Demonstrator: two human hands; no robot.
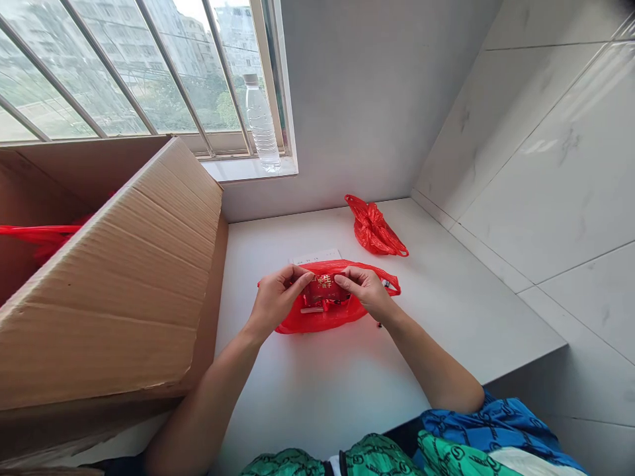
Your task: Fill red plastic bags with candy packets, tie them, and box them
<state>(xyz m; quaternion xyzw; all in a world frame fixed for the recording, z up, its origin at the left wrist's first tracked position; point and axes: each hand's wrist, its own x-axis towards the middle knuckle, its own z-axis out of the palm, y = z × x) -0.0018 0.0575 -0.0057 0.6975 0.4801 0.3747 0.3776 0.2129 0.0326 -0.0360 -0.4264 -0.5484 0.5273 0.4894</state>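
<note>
Both hands pinch a small red packet (325, 287) with gold and white characters, one at each side. My left hand (284, 295) has thumb and fingers closed on its left end, and my right hand (366, 288) grips the right end the same way. Beneath the packet lies an open red plastic bag (317, 322), spread on the white table, with more red shiny packets showing inside it. A white paper (317, 256) with dark writing sticks out behind the bag.
A crumpled red bag (374, 230) lies near the wall. At the left stands a large open cardboard box (149, 284) with red plastic inside. A clear water bottle (262, 125) stands on the windowsill (238, 170). The white table (476, 324) meets a tiled wall at the right.
</note>
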